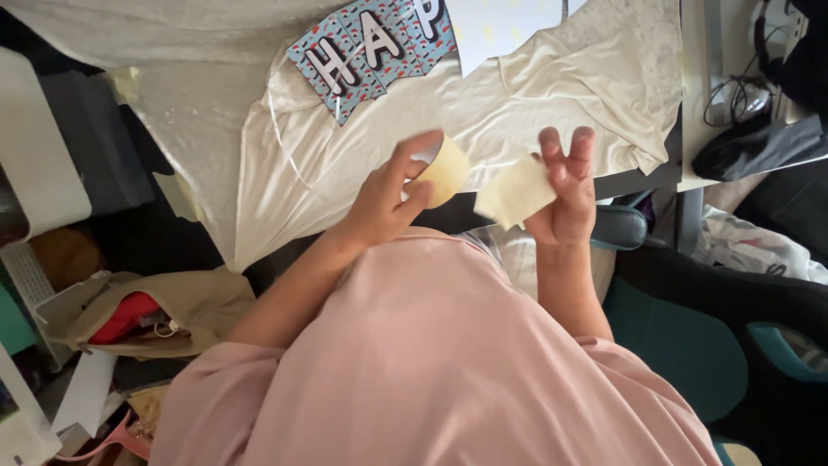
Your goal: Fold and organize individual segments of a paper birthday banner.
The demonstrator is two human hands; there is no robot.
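A messy room sits around a desk [642, 177] with a cream cloth [345, 147] spread over it. Closest to the camera is the person's pink shirt [431, 362], which fills the bottom of the view. A teal chair [681, 345] is on the right, and a tan bag [185, 306] with something red inside lies on the floor at the left.

Just above the shirt, both hands are held up in front of the desk edge. The left hand [388, 200] holds a tape roll [442, 171], pale yellow. The thumb and fingers curl around the roll and pinch it. The right hand [565, 194] is just beside it, a little apart. A tape piece [515, 193], the same pale yellow, sticks to this hand at the thumb side. Two fingers point up and are a bit spread.

Farther away, on the cloth, lies a blue banner [371, 47] with big white letters and small red spots. A white sheet [504, 24] is next to it. At the far right, black cables [737, 99] rest on a pale shelf.
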